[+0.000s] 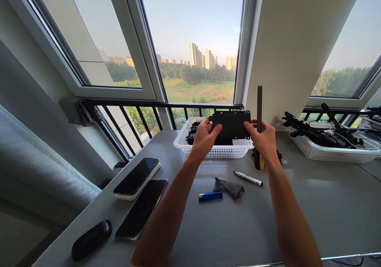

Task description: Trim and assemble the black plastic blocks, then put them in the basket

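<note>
Between both hands I hold up a flat black rectangular panel [230, 124] with small notches and tabs along its edges. My left hand [206, 134] pinches its left end, thumb on the near face. The right end is gripped by my right hand [263, 136], its thumb also on the face. Behind and below the panel stands a white perforated basket [218, 152] with more black parts [193, 134] in it. Close to my right hand rises an upright dark strip [260, 104]; its lower part, with a yellow patch, is partly hidden by the hand and wrist.
On the grey table [226, 231] lie a blue lighter [210, 196], a grey cloth [229, 188] and a white marker [248, 178]. To the left are two phone-like devices [142, 209] [138, 176] and a black mouse [91, 240]. Another white basket [324, 152] holds black parts and cables.
</note>
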Motion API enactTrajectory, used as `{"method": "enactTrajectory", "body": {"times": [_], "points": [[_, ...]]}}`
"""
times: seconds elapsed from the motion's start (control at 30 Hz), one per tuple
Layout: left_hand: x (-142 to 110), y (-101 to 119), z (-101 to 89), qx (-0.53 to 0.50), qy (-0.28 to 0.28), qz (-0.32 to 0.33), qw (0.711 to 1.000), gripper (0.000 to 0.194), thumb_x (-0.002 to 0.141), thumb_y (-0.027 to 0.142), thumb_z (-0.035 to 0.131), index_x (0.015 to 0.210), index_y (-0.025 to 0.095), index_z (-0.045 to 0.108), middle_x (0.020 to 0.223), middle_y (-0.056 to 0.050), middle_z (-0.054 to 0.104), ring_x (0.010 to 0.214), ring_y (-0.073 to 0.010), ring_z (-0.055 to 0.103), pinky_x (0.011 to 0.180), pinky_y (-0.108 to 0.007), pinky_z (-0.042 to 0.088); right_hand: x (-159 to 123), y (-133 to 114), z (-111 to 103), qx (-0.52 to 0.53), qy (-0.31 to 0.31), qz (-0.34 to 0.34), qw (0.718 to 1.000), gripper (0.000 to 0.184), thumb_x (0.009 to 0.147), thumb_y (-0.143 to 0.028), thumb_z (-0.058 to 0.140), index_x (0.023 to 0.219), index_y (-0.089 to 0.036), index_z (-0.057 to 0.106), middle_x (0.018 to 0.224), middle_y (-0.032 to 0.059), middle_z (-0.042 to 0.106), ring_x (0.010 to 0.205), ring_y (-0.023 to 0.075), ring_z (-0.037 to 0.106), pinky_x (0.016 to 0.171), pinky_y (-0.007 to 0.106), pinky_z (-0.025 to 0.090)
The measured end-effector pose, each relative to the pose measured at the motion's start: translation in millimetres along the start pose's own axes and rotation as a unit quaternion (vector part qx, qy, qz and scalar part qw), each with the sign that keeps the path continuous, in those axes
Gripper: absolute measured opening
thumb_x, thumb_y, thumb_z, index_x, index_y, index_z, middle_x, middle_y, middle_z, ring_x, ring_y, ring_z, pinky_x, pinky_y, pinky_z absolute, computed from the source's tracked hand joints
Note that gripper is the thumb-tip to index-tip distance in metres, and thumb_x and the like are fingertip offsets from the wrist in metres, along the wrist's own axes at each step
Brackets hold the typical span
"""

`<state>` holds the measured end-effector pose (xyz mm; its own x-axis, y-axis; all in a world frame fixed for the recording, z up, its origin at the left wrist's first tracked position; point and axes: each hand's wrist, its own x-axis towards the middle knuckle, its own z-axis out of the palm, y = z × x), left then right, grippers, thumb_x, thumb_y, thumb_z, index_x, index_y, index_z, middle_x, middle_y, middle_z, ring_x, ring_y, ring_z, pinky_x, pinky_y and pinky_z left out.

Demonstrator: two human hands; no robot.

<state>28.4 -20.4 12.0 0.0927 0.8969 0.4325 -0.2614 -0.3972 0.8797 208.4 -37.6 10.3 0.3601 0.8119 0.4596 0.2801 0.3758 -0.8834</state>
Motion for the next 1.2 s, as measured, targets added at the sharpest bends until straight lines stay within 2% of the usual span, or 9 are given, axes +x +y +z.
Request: {"method": "enactTrajectory", "body": {"times": [0.1,0.2,0.33,0.43,0.53,0.63,0.83,0.97,1.2], "points": [[2.0,2.6,-3.7,-0.024,0.007,-0.005,1.000,0.043,0.071,0.028,0.071,0.110,0.017,0.056,0.095,-0.007,0.074,0.101,-0.0253,0.067,0.092,-0.040,0.051,1.2,-0.8,-5.6,-0.068,0.010,-0.041,0.997,0.051,0.083,-0.065,0.052,0.069,-0.017,0.060,0.058,-0.0004,0.053,0.052,0.0118,0.043,0.052,0.026,0.032],[4.1,4.7,-6.6,-0.034,0.010,-0.005,0.999,0.042,0.069,0.021,0.065,0.110,0.019,0.054,0.103,-0.006,0.072,0.107,-0.0245,0.064,0.092,-0.037,0.050,1.4,-1.8,-14.1,-0.105,-0.056,-0.064,0.991,0.059,0.090,-0.067,0.038,0.056,-0.019,0.047,0.050,-0.0020,0.042,0.049,0.0110,0.038,0.051,0.026,0.027],[5.6,4.6,-9.7,-0.059,-0.008,-0.006,0.998,0.050,0.064,0.016,0.059,0.113,0.020,0.051,0.102,-0.003,0.069,0.100,-0.0201,0.063,0.085,-0.031,0.049,-2.0,-3.7,-17.3,-0.171,-0.172,-0.102,0.965,0.061,0.091,-0.067,0.038,0.052,-0.020,0.034,0.050,-0.0042,0.028,0.051,0.0093,0.026,0.051,0.027,0.019],[5.1,4.1,-10.9,-0.071,-0.021,-0.011,0.997,0.043,0.064,0.018,0.060,0.106,0.020,0.050,0.094,0.000,0.066,0.091,-0.0171,0.063,0.077,-0.027,0.049,-5.0,-5.5,-12.3,-0.226,-0.207,-0.129,0.943,0.060,0.091,-0.064,0.040,0.052,-0.019,0.034,0.053,-0.0039,0.025,0.054,0.0098,0.022,0.052,0.028,0.015],[4.7,2.9,-10.2,-0.064,0.001,-0.009,0.998,0.032,0.072,0.025,0.063,0.101,0.021,0.049,0.093,0.000,0.066,0.092,-0.0172,0.063,0.078,-0.026,0.049,-6.0,-6.4,-7.9,-0.262,-0.212,-0.142,0.931,0.059,0.092,-0.062,0.039,0.052,-0.018,0.036,0.052,-0.0032,0.027,0.055,0.0103,0.021,0.053,0.029,0.015],[6.2,-1.1,-8.7,-0.040,0.029,0.009,0.999,0.033,0.077,0.036,0.067,0.100,0.021,0.048,0.096,-0.002,0.067,0.100,-0.0190,0.063,0.086,-0.029,0.050,-6.0,-6.7,-7.4,-0.279,-0.199,-0.139,0.929,0.060,0.091,-0.064,0.038,0.052,-0.018,0.039,0.053,-0.0022,0.029,0.055,0.0111,0.023,0.053,0.028,0.016],[11.3,-11.3,-8.7,-0.011,0.057,0.087,0.994,0.046,0.072,0.046,0.074,0.100,0.022,0.046,0.103,-0.005,0.068,0.110,-0.0219,0.061,0.097,-0.034,0.048,-7.3,-7.8,-9.5,-0.282,-0.195,-0.140,0.929,0.063,0.090,-0.069,0.036,0.052,-0.019,0.042,0.052,-0.0013,0.032,0.055,0.0119,0.025,0.052,0.028,0.018],[12.8,-11.4,-12.3,0.026,0.091,0.096,0.991,0.051,0.069,0.043,0.078,0.102,0.022,0.045,0.106,-0.006,0.068,0.109,-0.0210,0.062,0.099,-0.034,0.047,-6.3,-6.0,-11.8,-0.294,-0.182,-0.133,0.929,0.063,0.089,-0.070,0.037,0.053,-0.019,0.042,0.052,-0.0014,0.032,0.055,0.0119,0.024,0.051,0.028,0.017],[12.3,-13.3,-12.6,0.025,0.061,0.073,0.995,0.042,0.077,0.049,0.069,0.099,0.022,0.045,0.102,-0.004,0.067,0.108,-0.0205,0.062,0.097,-0.034,0.048,-5.7,-3.2,-6.3,-0.266,-0.203,-0.140,0.932,0.062,0.090,-0.068,0.036,0.053,-0.019,0.039,0.053,-0.0023,0.029,0.055,0.0114,0.022,0.052,0.028,0.016]]}}
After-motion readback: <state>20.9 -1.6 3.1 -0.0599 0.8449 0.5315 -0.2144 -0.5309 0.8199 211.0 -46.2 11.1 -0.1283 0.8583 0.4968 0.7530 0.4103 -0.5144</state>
